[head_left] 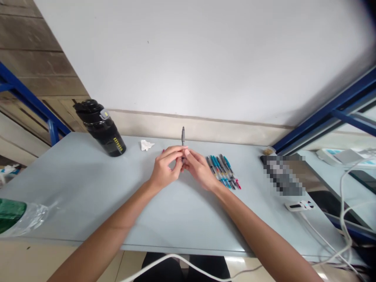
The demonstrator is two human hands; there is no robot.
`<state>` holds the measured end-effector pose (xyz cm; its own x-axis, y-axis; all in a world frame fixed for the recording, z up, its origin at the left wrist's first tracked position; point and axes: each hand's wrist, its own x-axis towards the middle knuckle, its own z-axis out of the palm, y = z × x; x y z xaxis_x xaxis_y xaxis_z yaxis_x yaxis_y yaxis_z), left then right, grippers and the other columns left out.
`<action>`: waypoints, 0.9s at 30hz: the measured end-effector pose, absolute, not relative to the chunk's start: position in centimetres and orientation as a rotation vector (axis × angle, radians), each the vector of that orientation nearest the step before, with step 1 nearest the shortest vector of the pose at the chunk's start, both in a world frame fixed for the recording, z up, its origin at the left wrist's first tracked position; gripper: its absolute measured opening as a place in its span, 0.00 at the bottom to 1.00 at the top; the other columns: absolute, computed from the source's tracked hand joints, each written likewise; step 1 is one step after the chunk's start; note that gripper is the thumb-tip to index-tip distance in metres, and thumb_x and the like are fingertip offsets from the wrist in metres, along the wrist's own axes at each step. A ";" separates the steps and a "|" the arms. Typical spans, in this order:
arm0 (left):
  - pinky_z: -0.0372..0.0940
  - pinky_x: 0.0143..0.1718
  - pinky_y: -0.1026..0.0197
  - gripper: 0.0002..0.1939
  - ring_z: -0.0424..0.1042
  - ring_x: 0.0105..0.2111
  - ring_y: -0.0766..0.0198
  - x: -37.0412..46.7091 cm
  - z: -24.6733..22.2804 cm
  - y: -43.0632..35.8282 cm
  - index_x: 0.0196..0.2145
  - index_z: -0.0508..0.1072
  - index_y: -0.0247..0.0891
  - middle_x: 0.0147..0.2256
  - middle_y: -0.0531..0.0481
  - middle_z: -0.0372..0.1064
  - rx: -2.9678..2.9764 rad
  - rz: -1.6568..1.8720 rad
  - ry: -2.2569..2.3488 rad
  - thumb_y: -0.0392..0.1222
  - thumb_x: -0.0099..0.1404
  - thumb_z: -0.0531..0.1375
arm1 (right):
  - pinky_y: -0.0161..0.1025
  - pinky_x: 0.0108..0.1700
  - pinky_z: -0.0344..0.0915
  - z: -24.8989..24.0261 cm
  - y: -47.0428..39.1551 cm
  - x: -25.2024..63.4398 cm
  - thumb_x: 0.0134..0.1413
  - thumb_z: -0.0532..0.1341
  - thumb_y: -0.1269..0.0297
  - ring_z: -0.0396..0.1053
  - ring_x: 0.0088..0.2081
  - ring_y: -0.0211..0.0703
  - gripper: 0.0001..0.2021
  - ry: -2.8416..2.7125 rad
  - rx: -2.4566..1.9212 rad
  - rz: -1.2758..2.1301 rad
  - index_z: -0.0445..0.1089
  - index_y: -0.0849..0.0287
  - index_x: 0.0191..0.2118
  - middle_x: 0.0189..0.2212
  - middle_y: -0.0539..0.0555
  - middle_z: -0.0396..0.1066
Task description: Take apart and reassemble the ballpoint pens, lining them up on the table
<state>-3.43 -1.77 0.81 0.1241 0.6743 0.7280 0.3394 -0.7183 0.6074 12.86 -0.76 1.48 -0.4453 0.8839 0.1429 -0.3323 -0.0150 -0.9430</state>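
Both my hands meet over the middle of the table, closed on one dark grey pen (pixel 183 135) that points up and away from me. My left hand (pixel 167 166) pinches it from the left between thumb and fingers. From the right, my right hand (pixel 201 168) grips the same pen, its thumb near the fingertips of the other hand. The pen's lower part is mostly covered by my fingers. Just right of my right hand lies a row of several pens (pixel 221 166) with teal, grey and black parts, one with a red end.
A black bottle (pixel 102 129) stands at the back left, near a crumpled tissue (pixel 146 145). A green and clear plastic bottle (pixel 20 217) lies at the left edge. On the right are a blurred-out dark object (pixel 283 176), a white power strip (pixel 299 205) and white cables (pixel 342 203).
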 end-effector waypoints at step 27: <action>0.71 0.58 0.50 0.12 0.78 0.46 0.57 -3.4 0.9 -0.1 0.40 0.82 0.40 0.42 0.47 0.79 0.965 1.524 0.838 0.50 0.67 0.73 | 0.34 0.21 0.43 1.9 -1.0 13.5 0.64 0.65 0.33 0.38 0.20 0.31 0.32 -1.206 -0.738 1.992 0.51 0.52 0.27 0.22 0.39 0.40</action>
<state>-3.39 -0.11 0.94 -0.0753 0.9876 0.1377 -0.4123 -0.1566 0.8975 13.47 -1.04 1.90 -0.6048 0.7876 -0.1177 -0.2607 -0.3355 -0.9053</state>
